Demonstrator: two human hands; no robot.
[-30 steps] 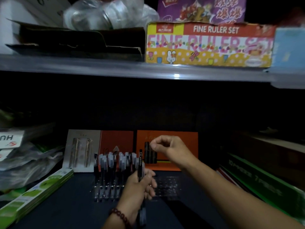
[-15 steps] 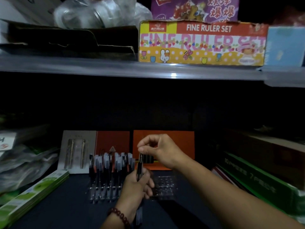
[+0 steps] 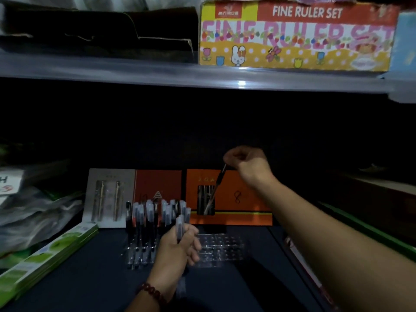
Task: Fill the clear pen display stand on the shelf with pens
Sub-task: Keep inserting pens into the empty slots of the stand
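Observation:
The clear pen display stand (image 3: 221,247) sits on the dark lower shelf. Its left half holds several upright black pens with pale caps (image 3: 155,213); its right half shows bare holes. My left hand (image 3: 180,248) is in front of the stand, closed around a small bundle of pens (image 3: 180,226) that stick up from the fist. My right hand (image 3: 246,163) is raised above and behind the stand's right half, pinching one pen (image 3: 216,190) by its top end. That pen hangs tilted, its lower tip pointing down-left.
Orange boxes (image 3: 245,199) and a grey pen card (image 3: 108,194) stand behind the stand. Green flat packs (image 3: 47,255) lie at left, plastic bags above them. Green-edged boxes (image 3: 371,230) sit at right. A shelf above (image 3: 202,75) carries a "Fine Ruler Set" box (image 3: 297,34).
My right hand took one pen from the bundle in my left hand and lifted it up and to the right. The left hand stayed near the stand.

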